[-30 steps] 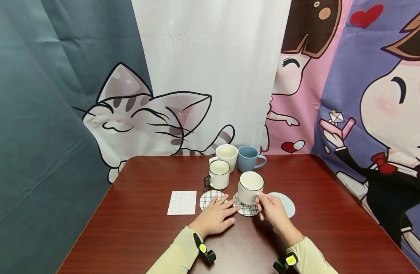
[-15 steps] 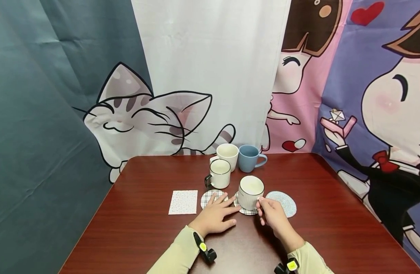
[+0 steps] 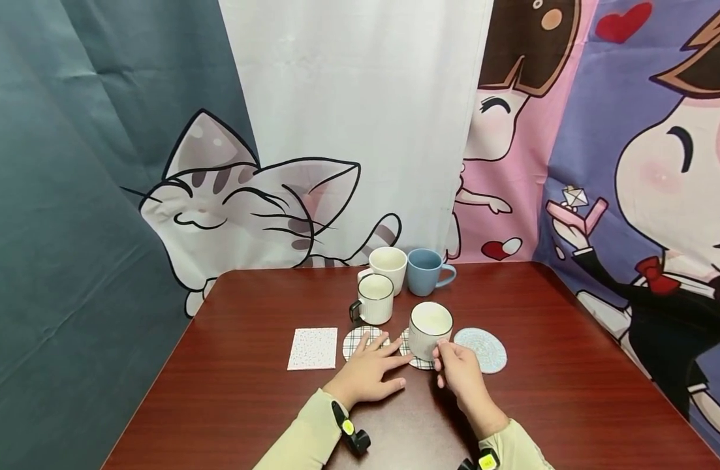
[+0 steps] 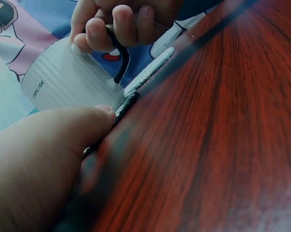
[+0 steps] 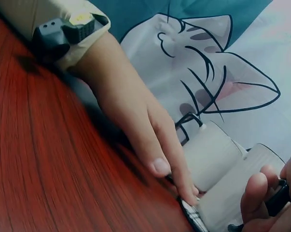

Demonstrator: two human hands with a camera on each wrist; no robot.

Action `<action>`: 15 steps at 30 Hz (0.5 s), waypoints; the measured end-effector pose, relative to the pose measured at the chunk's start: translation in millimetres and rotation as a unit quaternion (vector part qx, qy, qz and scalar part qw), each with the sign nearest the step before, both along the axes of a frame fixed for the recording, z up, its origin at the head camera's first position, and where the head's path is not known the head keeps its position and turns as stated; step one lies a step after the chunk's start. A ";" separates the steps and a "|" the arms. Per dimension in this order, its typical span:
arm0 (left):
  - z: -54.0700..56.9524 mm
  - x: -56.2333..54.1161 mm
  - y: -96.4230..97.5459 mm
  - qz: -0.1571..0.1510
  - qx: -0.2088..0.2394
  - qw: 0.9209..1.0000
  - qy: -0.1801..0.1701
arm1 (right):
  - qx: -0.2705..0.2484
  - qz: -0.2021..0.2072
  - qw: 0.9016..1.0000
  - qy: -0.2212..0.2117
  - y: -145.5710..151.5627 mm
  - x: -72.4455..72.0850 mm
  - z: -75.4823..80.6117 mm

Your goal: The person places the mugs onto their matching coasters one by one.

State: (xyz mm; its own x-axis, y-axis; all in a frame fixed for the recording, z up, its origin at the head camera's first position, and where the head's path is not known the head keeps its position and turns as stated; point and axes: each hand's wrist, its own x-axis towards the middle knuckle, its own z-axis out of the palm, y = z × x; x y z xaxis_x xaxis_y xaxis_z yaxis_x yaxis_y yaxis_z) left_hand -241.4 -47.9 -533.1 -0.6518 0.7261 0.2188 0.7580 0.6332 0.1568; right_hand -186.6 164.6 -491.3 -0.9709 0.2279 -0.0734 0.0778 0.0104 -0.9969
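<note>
A white ribbed mug (image 3: 428, 336) with a dark rim sits over the right plaid round coaster (image 3: 417, 363). My right hand (image 3: 462, 375) pinches its black handle (image 4: 122, 65), fingers curled round it in the left wrist view. The word "concise" shows on the mug's side there. My left hand (image 3: 368, 372) lies with fingers spread, partly covering the left plaid round coaster (image 3: 352, 341). Its forefinger reaches the edge of the right coaster, as the right wrist view also shows. The mug hides much of that coaster.
Behind stand a white mug with a black handle (image 3: 375, 300), a plain white mug (image 3: 390, 264) and a blue mug (image 3: 424, 273). A speckled square coaster (image 3: 313, 349) lies left, a pale blue round coaster (image 3: 483, 350) right. A printed curtain (image 3: 360, 98) hangs behind the table (image 3: 219, 391).
The held mug has come lower and slightly toward me over its coaster. My right hand has shifted slightly left and nearer with the handle. My left hand has stayed in place.
</note>
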 end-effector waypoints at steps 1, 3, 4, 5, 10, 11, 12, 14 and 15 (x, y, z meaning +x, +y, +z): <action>-0.8 0.1 -0.1 0.001 0.000 1.000 0.001 | -0.004 -0.002 1.000 -0.002 -2.0 0.2 -0.5; -2.3 0.3 -0.7 0.001 0.000 1.000 0.000 | -0.014 -0.009 1.000 -0.008 -6.2 0.5 -1.3; -2.5 0.5 -1.0 0.001 0.001 1.000 -0.001 | -0.014 -0.011 1.000 -0.010 -8.1 0.6 -1.7; -2.7 0.6 -1.4 0.001 0.001 1.000 -0.001 | -0.014 -0.012 1.000 -0.011 -9.9 0.5 -2.4; -1.7 -1.0 -1.2 0.001 0.000 1.000 0.003 | -0.015 -0.027 0.999 -0.008 -18.3 1.6 -1.0; -1.4 -1.3 -0.9 0.001 0.000 1.000 0.005 | -0.019 -0.029 0.999 -0.009 -19.1 1.6 -0.7; -1.3 -1.5 -0.4 0.001 -0.001 1.000 0.007 | -0.021 -0.032 0.999 -0.011 -19.7 1.7 -0.5; -0.9 -1.6 0.8 0.000 -0.002 1.000 0.008 | -0.025 -0.033 0.999 -0.013 -20.1 2.2 -0.1; -1.0 -1.8 1.7 -0.001 -0.002 1.000 0.008 | -0.026 -0.033 0.999 -0.014 -20.0 2.5 0.1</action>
